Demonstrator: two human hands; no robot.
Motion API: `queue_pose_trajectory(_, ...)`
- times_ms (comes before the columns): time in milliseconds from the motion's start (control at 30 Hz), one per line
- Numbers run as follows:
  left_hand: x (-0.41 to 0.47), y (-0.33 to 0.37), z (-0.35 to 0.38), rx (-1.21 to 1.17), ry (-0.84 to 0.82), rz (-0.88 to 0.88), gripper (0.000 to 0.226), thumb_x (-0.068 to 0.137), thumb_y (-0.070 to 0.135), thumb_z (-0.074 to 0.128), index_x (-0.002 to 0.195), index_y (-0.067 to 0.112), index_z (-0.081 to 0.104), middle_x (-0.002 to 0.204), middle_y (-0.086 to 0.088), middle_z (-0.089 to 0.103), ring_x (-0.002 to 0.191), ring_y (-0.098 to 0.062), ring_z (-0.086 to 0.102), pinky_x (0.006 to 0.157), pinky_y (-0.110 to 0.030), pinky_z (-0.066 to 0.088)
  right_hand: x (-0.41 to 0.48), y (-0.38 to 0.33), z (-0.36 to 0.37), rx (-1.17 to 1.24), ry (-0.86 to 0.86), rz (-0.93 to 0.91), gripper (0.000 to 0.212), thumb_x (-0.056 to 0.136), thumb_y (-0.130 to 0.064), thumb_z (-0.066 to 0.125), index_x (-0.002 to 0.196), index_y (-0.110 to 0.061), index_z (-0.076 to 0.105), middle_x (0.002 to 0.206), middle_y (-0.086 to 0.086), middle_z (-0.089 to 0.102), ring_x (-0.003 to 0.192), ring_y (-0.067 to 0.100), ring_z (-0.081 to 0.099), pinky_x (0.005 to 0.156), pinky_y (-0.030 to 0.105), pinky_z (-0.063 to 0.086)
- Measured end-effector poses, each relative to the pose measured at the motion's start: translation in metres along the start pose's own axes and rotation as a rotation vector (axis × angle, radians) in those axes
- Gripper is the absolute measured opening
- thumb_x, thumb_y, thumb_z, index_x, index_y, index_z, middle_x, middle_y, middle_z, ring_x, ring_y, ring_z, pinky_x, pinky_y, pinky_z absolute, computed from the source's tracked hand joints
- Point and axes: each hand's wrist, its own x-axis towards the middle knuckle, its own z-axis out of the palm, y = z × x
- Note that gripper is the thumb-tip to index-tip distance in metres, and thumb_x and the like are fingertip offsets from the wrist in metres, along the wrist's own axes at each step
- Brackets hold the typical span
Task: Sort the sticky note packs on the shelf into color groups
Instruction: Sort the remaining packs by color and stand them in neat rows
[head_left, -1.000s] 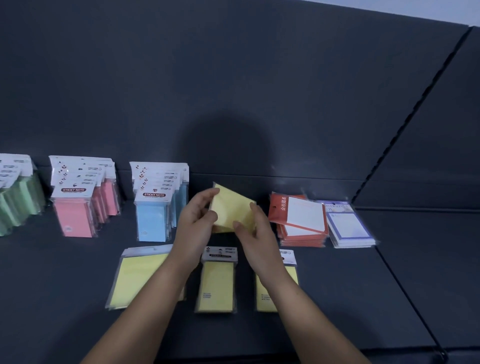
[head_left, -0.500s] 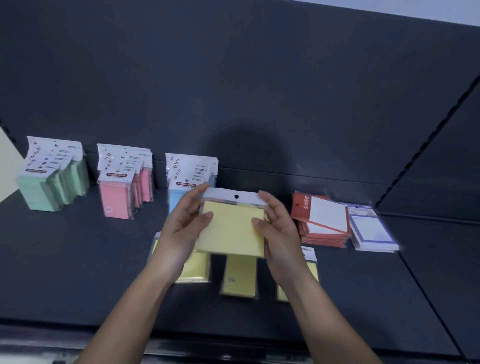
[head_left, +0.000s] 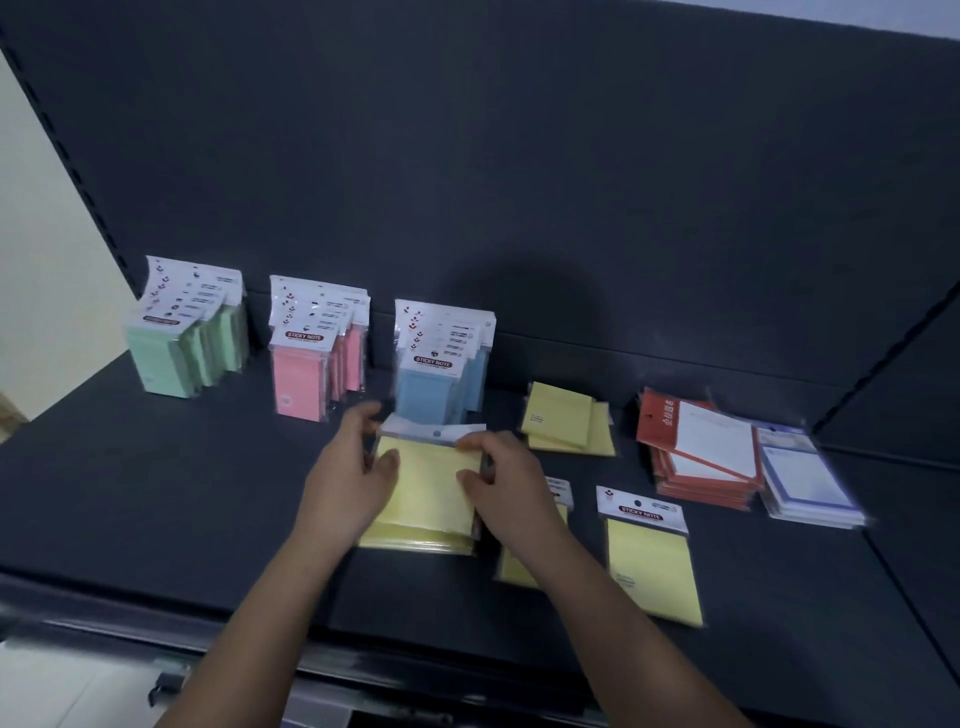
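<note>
The shelf (head_left: 156, 493) is dark grey and flat, with a dark back wall (head_left: 467, 182) standing up behind it. A cream room wall (head_left: 47, 260) shows at the far left. A bit of pale floor (head_left: 62, 686) shows below the front edge of the shelf.

Three rows of packs stand up at the back, side by side — green packs (head_left: 166, 364) on the left, pink packs (head_left: 304, 382) in the middle, blue packs (head_left: 428, 387) on the right. Each row has a few packs, one behind the other, too close together to count for sure.

The big yellow pack (head_left: 428, 483) is just in front of the blue packs, near the middle of the shelf. It lies on a low yellow pile (head_left: 415, 540) of the same kind. The left hand (head_left: 348, 478) grips its left side, thumb on top. The right hand (head_left: 506, 483) grips its right side near the top, thumb on top too.

Two small yellow pads (head_left: 558, 415) lie flat behind the right hand, one partly on the other. Two narrow yellow packs (head_left: 649, 566) with white tops lie at the front right — one in plain sight, one partly hidden under the right arm.

Two flat piles lie at the far right, just beside each other: a red pile (head_left: 701, 452) and a blue-edged pile (head_left: 802, 483). How many packs are in each one, I cannot tell.
</note>
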Motion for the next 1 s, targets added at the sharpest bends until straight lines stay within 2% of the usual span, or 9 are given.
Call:
queue_pose_trajectory(133,-0.004,-0.012,0.004,0.159,-0.023,-0.113,0.049,0.08,0.012,0.067,0.125,0.01,0.049,0.1,-0.004,0.057,0.099,-0.029,0.053,0.087,-0.039,0.046,0.001,0.002,0.012,-0.242,-0.047,-0.006,0.032,0.089,-0.01,0.054,0.12,-0.014,0.054,0.123,0.003,0.042,0.112,0.018,0.043,0.097,0.026,0.036)
queue_pose_trajectory(267,-0.006,-0.009,0.007,0.127,0.015,-0.154,0.044,0.079,0.003,0.064,0.121,0.006,0.052,0.112,-0.012,0.051,0.108,-0.031,0.049,0.095,-0.041,0.041,-0.001,0.002,0.011,-0.32,-0.017,-0.051,0.032,0.088,-0.012,0.055,0.119,-0.015,0.055,0.122,0.003,0.044,0.114,0.019,0.038,0.102,0.029,0.033)
queue_pose_trajectory(433,-0.012,0.022,0.026,0.082,0.147,0.122,0.041,0.076,-0.008,0.059,0.113,0.008,0.057,0.105,0.001,0.052,0.102,-0.017,0.044,0.083,-0.016,0.031,-0.002,0.017,-0.017,-0.091,0.159,0.036,0.026,0.085,-0.006,0.058,0.109,-0.013,0.062,0.114,0.002,0.054,0.111,0.016,0.048,0.095,0.02,0.036)
queue_pose_trajectory(533,-0.01,0.044,0.055,-0.039,-0.058,0.163,0.038,0.079,-0.004,0.058,0.114,0.012,0.057,0.106,0.002,0.059,0.102,-0.013,0.05,0.08,-0.005,0.029,-0.003,0.038,-0.039,0.09,0.316,0.21,0.035,0.085,-0.002,0.055,0.119,-0.012,0.057,0.123,0.003,0.05,0.118,0.017,0.046,0.092,0.014,0.031)
queue_pose_trajectory(633,0.005,0.063,0.086,-0.13,-0.313,-0.007,0.047,0.086,0.01,0.058,0.131,0.015,0.045,0.12,0.007,0.051,0.111,-0.005,0.045,0.089,-0.014,0.031,-0.003,0.054,-0.054,0.273,0.282,0.373,0.048,0.087,-0.005,0.054,0.133,-0.014,0.045,0.135,0.003,0.044,0.124,0.015,0.042,0.101,0.022,0.033)
queue_pose_trajectory(700,0.016,0.072,0.103,-0.159,-0.429,-0.142,0.049,0.089,0.013,0.054,0.136,0.015,0.04,0.114,0.011,0.047,0.106,-0.006,0.044,0.081,-0.02,0.037,-0.002,0.058,-0.058,0.404,0.224,0.437,0.056,0.086,-0.004,0.054,0.139,-0.015,0.039,0.138,0.003,0.045,0.124,0.016,0.044,0.103,0.026,0.036)
queue_pose_trajectory(767,0.026,0.078,0.115,-0.275,-0.47,-0.238,0.041,0.09,0.007,0.047,0.131,0.012,0.045,0.111,0.006,0.055,0.099,-0.01,0.05,0.069,-0.019,0.038,0.0,0.06,-0.062,0.493,0.21,0.455,0.058,0.086,-0.001,0.054,0.14,-0.014,0.037,0.134,0.002,0.048,0.119,0.014,0.047,0.096,0.024,0.039)
queue_pose_trajectory(867,0.033,0.081,0.123,-0.364,-0.321,-0.281,0.028,0.092,0.007,0.048,0.119,0.011,0.055,0.101,0.001,0.06,0.085,-0.009,0.053,0.067,-0.021,0.038,-0.001,0.059,-0.07,0.614,0.211,0.476,0.053,0.086,0.001,0.054,0.136,-0.013,0.043,0.121,-0.002,0.052,0.108,0.011,0.05,0.085,0.02,0.039)
queue_pose_trajectory(1000,0.037,0.078,0.12,-0.407,-0.059,-0.26,0.012,0.086,0.01,0.063,0.097,0.009,0.06,0.093,-0.007,0.06,0.087,-0.019,0.055,0.08,-0.033,0.046,-0.006,0.056,-0.078,0.79,0.248,0.514,0.03,0.087,-0.001,0.056,0.116,-0.01,0.058,0.106,0.002,0.063,0.102,0.016,0.057,0.091,0.026,0.045)
